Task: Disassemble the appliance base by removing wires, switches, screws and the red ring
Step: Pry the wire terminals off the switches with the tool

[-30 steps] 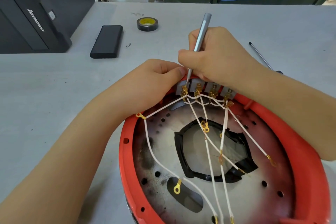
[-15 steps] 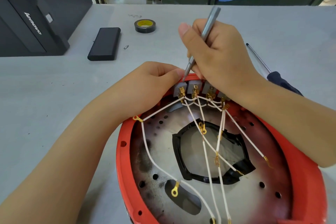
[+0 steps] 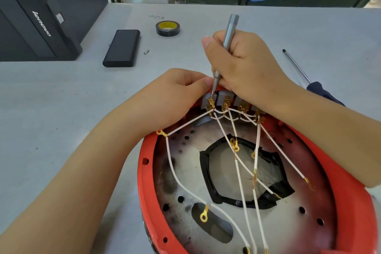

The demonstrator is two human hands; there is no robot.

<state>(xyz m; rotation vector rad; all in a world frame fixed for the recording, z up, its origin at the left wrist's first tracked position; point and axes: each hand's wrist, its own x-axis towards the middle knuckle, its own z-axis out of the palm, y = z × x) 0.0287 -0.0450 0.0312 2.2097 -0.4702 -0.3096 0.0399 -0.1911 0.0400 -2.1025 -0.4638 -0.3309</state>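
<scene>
Red ring (image 3: 148, 181) near centre on the table (image 3: 61, 109), switches (image 3: 224, 101) at its far rim with white wires (image 3: 243, 173) attached. Screwdriver (image 3: 226, 43), lifted half a second ago, back down on the leftmost switch, gripped in the right hand (image 3: 245, 64). Left hand (image 3: 175, 93) pinching beside the tip; prying resumed, nothing freed.

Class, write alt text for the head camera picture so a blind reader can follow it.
The right hand holds a slim grey screwdriver, tip down at the leftmost of the switches on a red ring, while the left hand steadies that switch. White wires fan across the metal base on a grey table.
</scene>
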